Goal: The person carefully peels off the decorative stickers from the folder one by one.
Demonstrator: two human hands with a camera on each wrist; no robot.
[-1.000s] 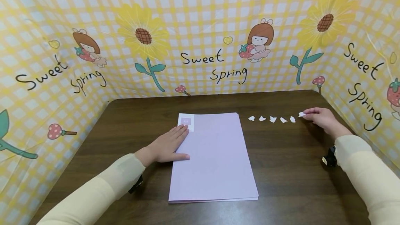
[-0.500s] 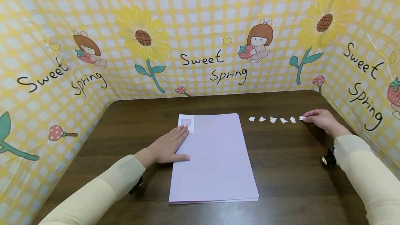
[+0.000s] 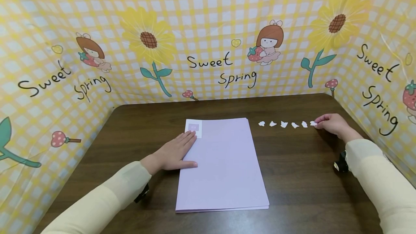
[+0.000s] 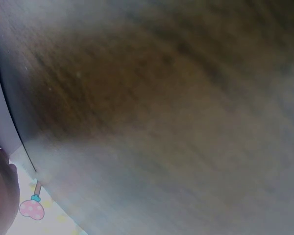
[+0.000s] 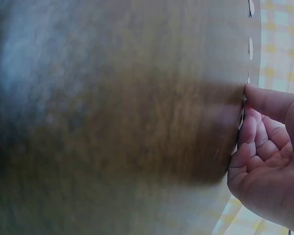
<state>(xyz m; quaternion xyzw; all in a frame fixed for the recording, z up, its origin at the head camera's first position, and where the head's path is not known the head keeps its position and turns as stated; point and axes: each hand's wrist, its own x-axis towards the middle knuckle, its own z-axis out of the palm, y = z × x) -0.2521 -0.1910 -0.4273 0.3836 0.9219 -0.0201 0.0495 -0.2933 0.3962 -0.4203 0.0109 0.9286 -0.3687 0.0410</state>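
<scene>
A yellow-and-white checked cloth (image 3: 211, 21) is rising behind and along both sides, showing sunflowers, small figures holding strawberries and the words "Sweet Spring". Below it a dark wood-grain tabletop (image 3: 299, 180) is stretching toward the viewer, filling most of both wrist views with a blurred brown surface. Two pale cream sleeves, the left one (image 3: 104, 194) and the right one (image 3: 373, 176), are reaching in from the lower corners. Between them a lilac paper stack (image 3: 224, 169) is lying flat, its layered edges showing at the near end. The hands are staying well apart: the left hand (image 3: 175, 151) is resting on the stack's left edge, fingers straight and thumb spread outward, while the right hand (image 3: 334, 124) is pinching a torn white scrap (image 3: 312, 123) between thumb and fingertips near the far right of the tabletop. A black device is sitting under each wrist. At the stack's far left corner a white label (image 3: 194, 127) with a purple square is lying partly under the left fingertips. Five more white scraps (image 3: 284, 124) are lying apart in a row, running from just beside the stack toward the pinched one.
</scene>
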